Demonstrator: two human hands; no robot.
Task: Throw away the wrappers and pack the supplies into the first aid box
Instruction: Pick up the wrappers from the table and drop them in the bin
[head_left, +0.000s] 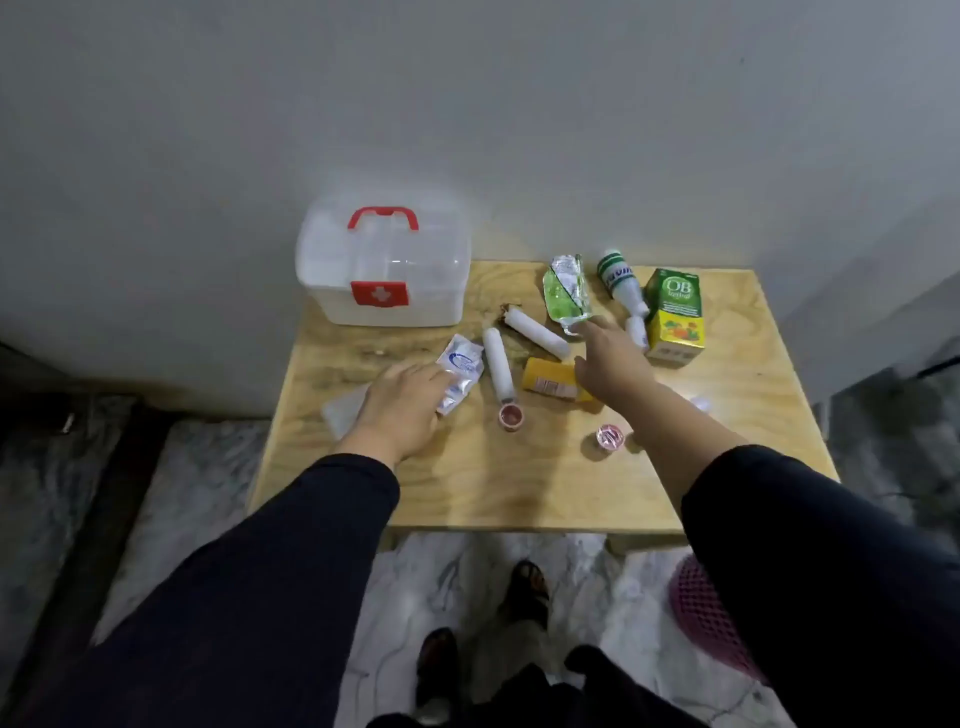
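A translucent first aid box (384, 270) with a red handle and red latch stands shut at the table's back left. My left hand (402, 405) hovers with fingers apart over a white and blue wrapper (460, 371). My right hand (608, 364) reaches with fingers spread to a crumpled green and silver wrapper (566, 293), fingertips at its lower end. Two white gauze rolls (497, 364) (535, 332), a yellow tube (550, 384), a white and green bottle (621, 283) and a green and yellow carton (674, 314) lie around.
The small wooden table (519, 488) stands against a grey wall. Two little pink cups (511, 415) (609, 439) sit near its middle, and a clear wrapper (345, 410) lies under my left wrist. A pink mesh basket (711, 618) is on the marble floor at right.
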